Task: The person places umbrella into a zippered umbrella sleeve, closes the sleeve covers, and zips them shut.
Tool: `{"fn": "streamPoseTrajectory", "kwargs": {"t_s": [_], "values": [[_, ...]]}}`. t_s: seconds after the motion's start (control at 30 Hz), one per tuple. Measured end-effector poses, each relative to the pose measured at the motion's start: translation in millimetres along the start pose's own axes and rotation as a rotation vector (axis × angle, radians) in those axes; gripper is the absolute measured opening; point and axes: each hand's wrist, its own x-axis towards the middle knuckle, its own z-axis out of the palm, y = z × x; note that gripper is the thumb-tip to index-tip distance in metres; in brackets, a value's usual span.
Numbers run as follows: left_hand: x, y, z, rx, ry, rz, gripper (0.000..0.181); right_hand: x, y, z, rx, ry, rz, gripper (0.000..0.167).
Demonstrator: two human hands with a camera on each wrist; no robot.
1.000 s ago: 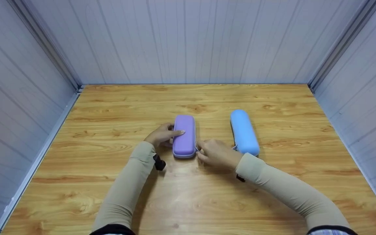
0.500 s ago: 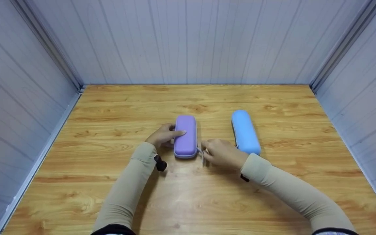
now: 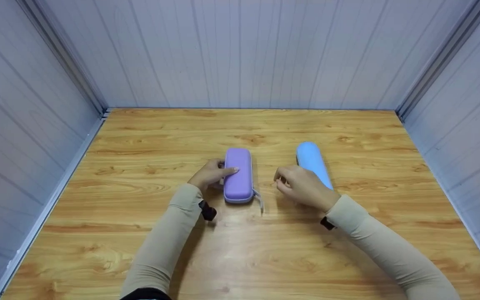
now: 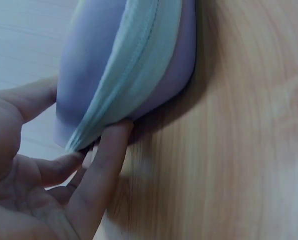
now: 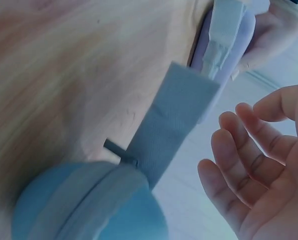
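A purple zippered hard case (image 3: 240, 186) lies on the wooden table, its pale strap (image 3: 260, 201) sticking out at the lower right corner. My left hand (image 3: 211, 173) holds its left side, thumb on the lid; in the left wrist view fingers touch the pale zipper band (image 4: 139, 65) near the case's end. Right of it lies a blue zippered case (image 3: 314, 160), partly hidden by my right hand (image 3: 303, 186). That hand is raised with loosely curled fingers and nothing in them. In the right wrist view, a grey strap (image 5: 171, 115) and zipper pull (image 5: 120, 151) show on the blue case.
The wooden tabletop (image 3: 240, 250) stretches around both cases. Pale panelled walls rise at the back (image 3: 240, 54), left (image 3: 27, 125) and right (image 3: 461, 125) of it.
My right hand has let go of the purple case's strap and moved right, toward the blue case. The strap now hangs free. My left hand keeps its hold on the purple case.
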Motion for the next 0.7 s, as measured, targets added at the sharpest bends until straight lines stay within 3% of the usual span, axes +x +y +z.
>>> {"fn": "streamPoseTrajectory", "kwargs": {"t_s": [0.53,0.63,0.7], "values": [[-9.0,-0.1,2.0,0.133,0.055,0.099,0.075,-15.3,26,-10,-0.011,0.11,0.018,0.007],[-12.7,-0.7,-0.7,0.145,0.087,0.11,0.067,-18.9,32,-13,-0.005,0.144,0.03,0.008],[-16.3,-0.3,-3.8,0.192,0.1,0.164,0.059,-21.5,36,-15,0.005,0.164,0.044,0.008]]}}
